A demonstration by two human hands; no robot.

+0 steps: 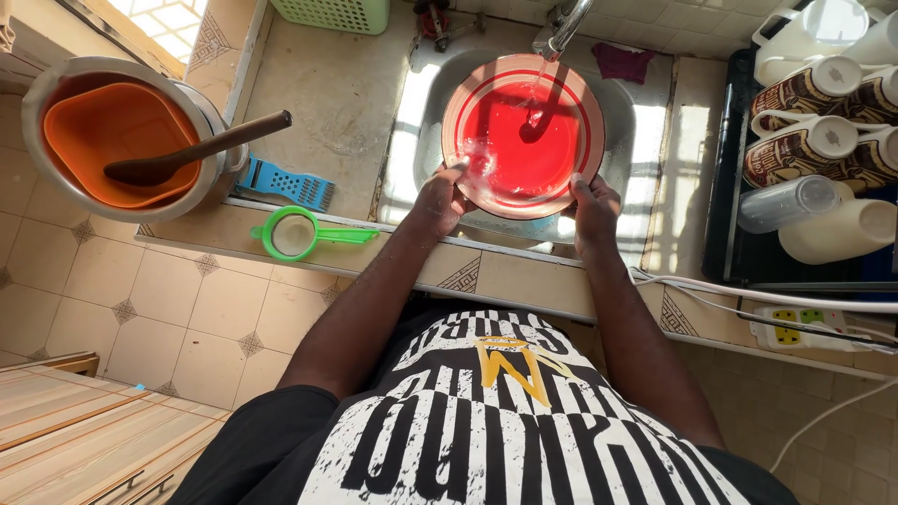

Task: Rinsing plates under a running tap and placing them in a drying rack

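Note:
A round red plate (522, 136) with a pale rim is held tilted over the steel sink (421, 122). Water from the tap (564, 26) runs onto its red middle. My left hand (440, 198) grips the plate's lower left edge, fingers on the rim. The lower right edge is gripped by my right hand (593, 208). Both forearms reach up from the bottom of the view.
A metal pot (42, 93) holding an orange bowl (117, 140) and a wooden ladle (192, 150) stands left. A blue grater (285, 184) and green strainer (295, 234) lie on the counter. Right, a dark drying rack (725, 206) holds mugs and bottles. A power strip (804, 327) lies nearby.

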